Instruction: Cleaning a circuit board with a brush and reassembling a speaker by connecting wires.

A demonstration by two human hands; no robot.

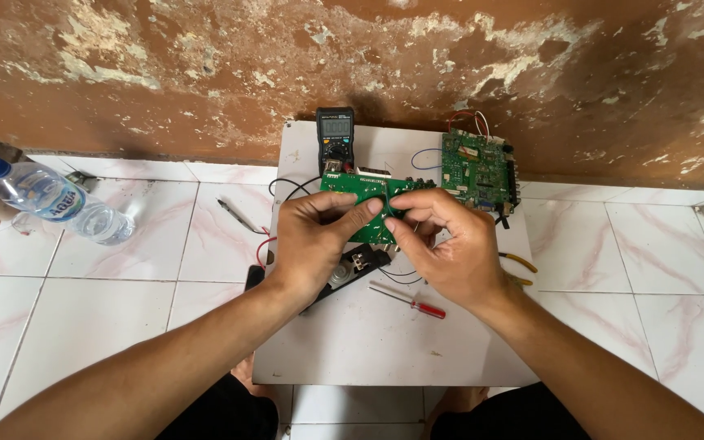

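Both hands grip what I see: left hand [315, 236] and right hand [450, 244] pinch a green circuit board [364, 200] over the white board's [352, 342] far half. Multimeter [335, 140] at far edge, 2nd PCB [476, 169] far-right corner, red screwdriver [409, 301] near center.

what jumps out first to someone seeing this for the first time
Both hands meet mid-frame over a white board on the tiled floor: the left hand and right hand pinch a green circuit board between them. Behind it a black multimeter leans at the peeling brown wall, a second circuit board beside it.
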